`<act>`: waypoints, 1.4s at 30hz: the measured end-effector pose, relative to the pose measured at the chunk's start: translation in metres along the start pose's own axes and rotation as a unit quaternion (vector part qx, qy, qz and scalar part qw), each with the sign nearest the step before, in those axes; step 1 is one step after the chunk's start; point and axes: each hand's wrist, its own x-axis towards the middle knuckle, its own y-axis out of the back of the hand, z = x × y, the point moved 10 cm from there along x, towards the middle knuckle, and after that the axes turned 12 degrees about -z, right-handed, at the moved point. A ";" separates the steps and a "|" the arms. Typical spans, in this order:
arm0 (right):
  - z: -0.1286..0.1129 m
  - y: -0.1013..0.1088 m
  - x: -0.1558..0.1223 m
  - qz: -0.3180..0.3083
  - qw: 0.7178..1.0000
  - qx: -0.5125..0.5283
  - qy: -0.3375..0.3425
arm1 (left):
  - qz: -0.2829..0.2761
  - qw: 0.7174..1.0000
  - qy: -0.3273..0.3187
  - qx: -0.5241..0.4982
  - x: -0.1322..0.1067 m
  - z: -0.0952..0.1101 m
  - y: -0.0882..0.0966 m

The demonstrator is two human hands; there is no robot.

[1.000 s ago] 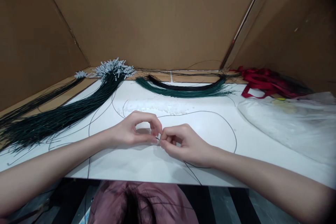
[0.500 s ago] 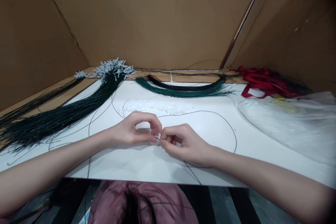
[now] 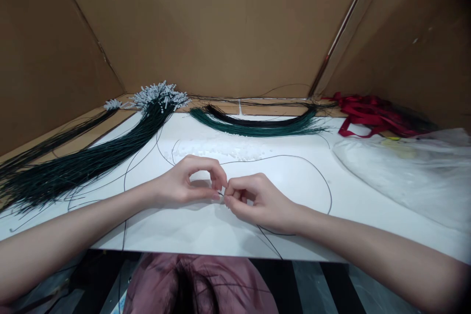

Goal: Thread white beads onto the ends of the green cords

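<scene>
My left hand (image 3: 193, 181) and my right hand (image 3: 257, 199) meet fingertip to fingertip over the white tabletop (image 3: 206, 228). Both are pinched shut on the ends of a thin dark cord (image 3: 324, 181), which loops out to the right and back under my right wrist. What sits between the fingertips is too small to make out. Small white beads (image 3: 221, 148) lie scattered just beyond my hands.
A long bundle of dark green cords with white tips (image 3: 91, 154) lies at the left. A curved green and black bundle (image 3: 257, 126) lies at the back. Red ribbons (image 3: 371, 115) and a clear plastic bag (image 3: 401, 171) are at the right. Cardboard walls (image 3: 221, 24) surround the table.
</scene>
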 end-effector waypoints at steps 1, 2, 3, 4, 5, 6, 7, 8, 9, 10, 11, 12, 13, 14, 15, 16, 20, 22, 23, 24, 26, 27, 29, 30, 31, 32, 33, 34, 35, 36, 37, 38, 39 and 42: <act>0.000 0.000 0.000 0.000 1.000 -0.001 0.001 | 0.000 1.000 -0.003 0.000 0.000 0.000 0.000; 0.000 0.000 0.000 0.000 1.000 -0.002 0.002 | 0.000 1.000 -0.005 0.000 0.000 0.001 0.000; 0.000 0.000 0.000 0.000 1.000 -0.003 0.004 | 0.001 1.000 -0.006 0.000 0.000 0.001 0.000; 0.000 0.000 0.000 0.000 1.000 -0.004 0.005 | 0.001 1.000 -0.006 0.000 0.000 0.000 0.000; 0.000 0.000 0.000 0.000 1.000 -0.005 0.006 | 0.001 1.000 -0.005 0.000 0.000 0.000 0.000; 0.001 0.000 0.000 -0.001 1.000 -0.006 0.006 | 0.001 1.000 -0.004 -0.001 0.000 0.000 0.000; 0.002 -0.001 0.000 -0.001 1.000 -0.005 0.004 | 0.000 1.000 -0.003 -0.002 0.000 -0.001 0.000; 0.002 -0.001 0.000 -0.002 1.000 -0.004 0.004 | 0.000 1.000 -0.003 -0.002 0.000 -0.001 0.000; 0.002 -0.001 0.000 -0.002 1.000 -0.004 0.005 | 0.001 1.000 -0.004 -0.003 0.000 -0.001 0.000; 0.002 -0.001 0.000 -0.003 1.000 -0.003 0.005 | 0.002 1.000 -0.004 -0.002 0.000 0.000 0.000; 0.002 -0.001 0.000 -0.004 1.000 -0.002 0.006 | 0.003 1.000 -0.004 -0.001 -0.001 0.000 0.001; 0.002 -0.001 0.000 -0.005 1.000 -0.002 0.006 | 0.004 1.000 -0.005 0.000 -0.001 0.000 0.001; 0.001 -0.001 0.000 -0.004 1.000 -0.002 0.007 | 0.004 1.000 -0.005 0.000 -0.001 0.000 0.001; 0.001 -0.001 0.000 -0.003 1.000 -0.002 0.007 | 0.004 1.000 -0.005 0.001 0.000 0.000 0.001; 0.001 -0.001 0.000 -0.002 1.000 -0.001 0.006 | 0.004 1.000 -0.005 0.001 0.000 0.000 0.001; 0.001 0.000 0.000 -0.001 1.000 -0.001 0.005 | 0.004 1.000 -0.006 0.002 0.000 0.000 0.001; 0.000 -0.001 0.000 0.000 1.000 -0.003 0.006 | 0.000 1.000 -0.007 0.004 -0.001 -0.001 0.000; 0.000 -0.001 0.000 0.000 1.000 -0.004 0.006 | 0.000 1.000 -0.007 0.004 -0.001 -0.001 0.000; 0.000 0.000 -0.001 0.001 1.000 -0.004 0.006 | 0.000 1.000 -0.006 0.003 -0.001 -0.001 0.000; 0.000 0.000 -0.001 0.001 1.000 -0.003 0.005 | 0.000 1.000 -0.005 0.002 -0.001 -0.001 0.000; 0.000 0.000 0.000 0.001 1.000 -0.003 0.006 | 0.000 1.000 -0.002 -0.001 -0.001 -0.002 0.000; 0.000 0.000 0.000 0.000 1.000 -0.003 0.006 | 0.000 1.000 -0.002 -0.002 -0.001 -0.002 0.000; 0.000 -0.001 0.000 -0.003 1.000 -0.004 0.004 | -0.001 1.000 -0.001 -0.006 0.000 -0.002 0.000; 0.001 -0.001 0.000 -0.005 1.000 -0.005 0.003 | -0.003 1.000 0.001 -0.008 0.000 -0.002 -0.001; 0.001 -0.001 0.000 -0.005 1.000 -0.005 0.002 | -0.005 1.000 0.004 -0.011 0.000 -0.002 -0.001; 0.001 -0.001 0.000 -0.005 1.000 -0.004 0.001 | -0.008 1.000 0.008 -0.015 0.000 -0.003 -0.002; 0.001 -0.001 0.000 -0.004 1.000 -0.004 0.000 | -0.012 1.000 0.013 -0.019 0.001 -0.004 -0.003; 0.000 -0.001 0.000 -0.003 1.000 -0.004 0.001 | -0.016 0.999 0.017 -0.023 0.001 -0.004 -0.004; 0.000 0.000 0.000 -0.003 1.000 -0.005 0.001 | -0.021 0.999 0.020 -0.027 0.001 -0.004 -0.005; 0.000 -0.001 0.000 -0.004 1.000 -0.007 0.002 | -0.026 0.999 0.022 -0.030 0.001 -0.004 -0.006; 0.000 -0.001 0.000 -0.005 1.000 -0.010 0.003 | -0.030 0.999 0.023 -0.032 0.002 -0.005 -0.007; 0.000 -0.001 0.000 -0.006 1.000 -0.013 0.004 | -0.034 0.999 0.025 -0.033 0.002 -0.005 -0.008; 0.000 -0.001 0.000 -0.007 1.000 -0.015 0.006 | -0.037 0.998 0.028 -0.035 0.002 -0.005 -0.008; 0.001 -0.001 0.000 -0.008 1.000 -0.013 0.012 | -0.051 0.997 0.042 -0.050 0.001 -0.010 -0.012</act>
